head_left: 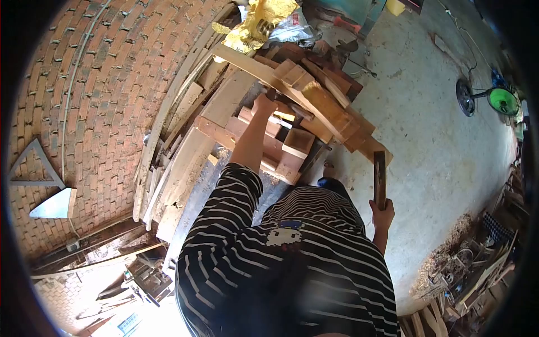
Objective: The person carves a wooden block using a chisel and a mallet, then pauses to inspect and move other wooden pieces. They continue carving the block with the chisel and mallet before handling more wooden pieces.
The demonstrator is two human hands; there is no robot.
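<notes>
My right hand (382,214) is wrapped around the lower end of a dark, narrow wooden bar (380,178), held upright over the floor on the right. My left hand (263,104) is closed at the far side of the workpiece; its fingers are partly hidden, and what they grip cannot be made out. Close by that hand lie a yellow-handled tool (284,116) and a whitish tool handle (278,121). Beneath my left forearm is a reddish wooden frame (273,147) of joined pieces, with an open box-shaped wooden block (298,142) at its right.
Long planks (323,104) and blocks are stacked beyond the frame. More boards (182,168) lean along the brick wall (106,106). A yellow sack (258,25) lies at the back. A green fan (501,101) stands on the concrete floor (426,146); scrap wood (471,275) is piled lower right.
</notes>
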